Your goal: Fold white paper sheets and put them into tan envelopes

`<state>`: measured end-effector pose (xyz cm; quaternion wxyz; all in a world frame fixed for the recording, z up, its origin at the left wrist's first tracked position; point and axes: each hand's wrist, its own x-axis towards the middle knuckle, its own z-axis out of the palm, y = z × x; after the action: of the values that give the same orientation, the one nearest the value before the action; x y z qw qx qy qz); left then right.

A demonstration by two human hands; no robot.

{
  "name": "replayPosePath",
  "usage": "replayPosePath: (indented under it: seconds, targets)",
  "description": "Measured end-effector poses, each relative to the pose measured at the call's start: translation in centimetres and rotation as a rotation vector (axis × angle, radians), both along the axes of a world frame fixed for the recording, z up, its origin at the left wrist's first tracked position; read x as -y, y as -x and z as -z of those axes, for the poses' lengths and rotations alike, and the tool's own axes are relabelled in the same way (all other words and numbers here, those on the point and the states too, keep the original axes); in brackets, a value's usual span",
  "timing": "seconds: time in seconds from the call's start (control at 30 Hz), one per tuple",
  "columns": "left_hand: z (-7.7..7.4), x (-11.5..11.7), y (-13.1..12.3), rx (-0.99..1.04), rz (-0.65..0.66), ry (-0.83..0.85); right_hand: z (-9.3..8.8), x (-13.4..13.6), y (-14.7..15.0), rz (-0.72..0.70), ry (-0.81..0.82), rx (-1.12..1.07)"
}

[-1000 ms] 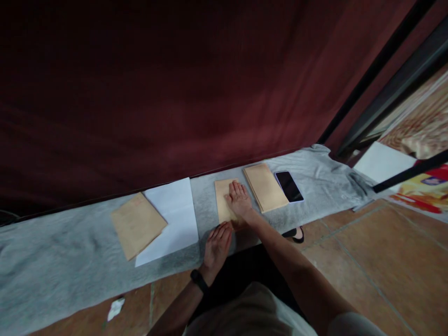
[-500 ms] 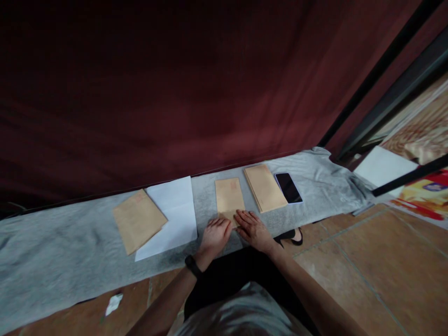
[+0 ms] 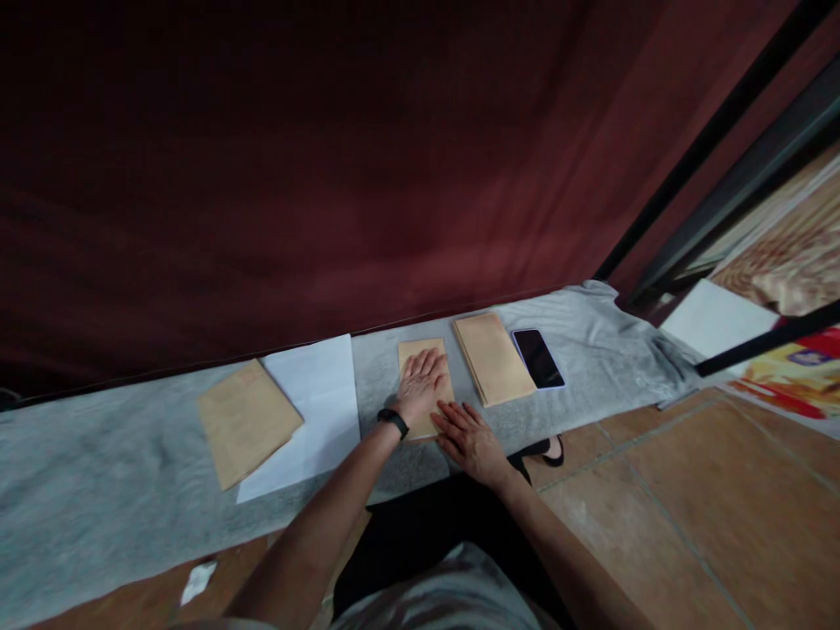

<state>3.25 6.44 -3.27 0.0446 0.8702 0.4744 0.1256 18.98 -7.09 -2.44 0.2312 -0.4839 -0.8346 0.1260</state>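
Note:
A brown envelope point(image 3: 420, 425) lies flat on a bench covered with grey cloth point(image 3: 131, 464). My left hand point(image 3: 422, 383), with a dark band at the wrist, rests palm down on its upper part, fingers extended. At the envelope's lower right edge lies my right hand point(image 3: 469, 437), its fingers spread flat. Part of the envelope is hidden beneath both hands. To the right sits a stack of brown envelopes point(image 3: 494, 359). More brown envelopes point(image 3: 249, 420) overlap white paper point(image 3: 321, 411) on the left.
A dark-screened phone point(image 3: 539, 358) lies right of the stack. Behind the bench hangs a dark red curtain point(image 3: 394, 201). Black metal bars point(image 3: 715, 140) stand at the right. A white scrap point(image 3: 198, 581) is on the tiled floor, and a shoe point(image 3: 555, 451) shows below the bench.
My left hand has moved up from the envelope's lower edge onto its upper part, and its bent fingers have straightened. My right hand remains near the lower right edge.

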Motion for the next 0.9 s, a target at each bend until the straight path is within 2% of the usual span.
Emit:
replayPosePath:
  seconds: [0.17,0.3,0.4,0.67,0.77,0.9]
  targets:
    - [-0.5,-1.6,-1.1,0.003,-0.039,-0.006,-0.3,-0.1,-0.3,0.006,0.038,-0.069]
    - [-0.6,-0.7,-0.4,-0.017,0.014,0.027,0.1,-0.2,-0.6,0.008,0.071,-0.129]
    - [-0.6,1.5,1.2,0.006,0.079,0.057,0.6,-0.3,-0.7,0.014,0.068,-0.159]
    - [-1.2,9.6,6.4,0.183,0.204,0.142,1.2,-0.4,-0.5,0.061,0.072,-0.267]
    - [-1.3,11.5,7.0,0.27,0.161,0.108,1.1,-0.4,-0.3,0.064,0.054,-0.274]
    - [-1.3,12.3,6.1,0.305,0.029,0.034,1.1,-0.3,-0.2,0.074,0.024,-0.25]
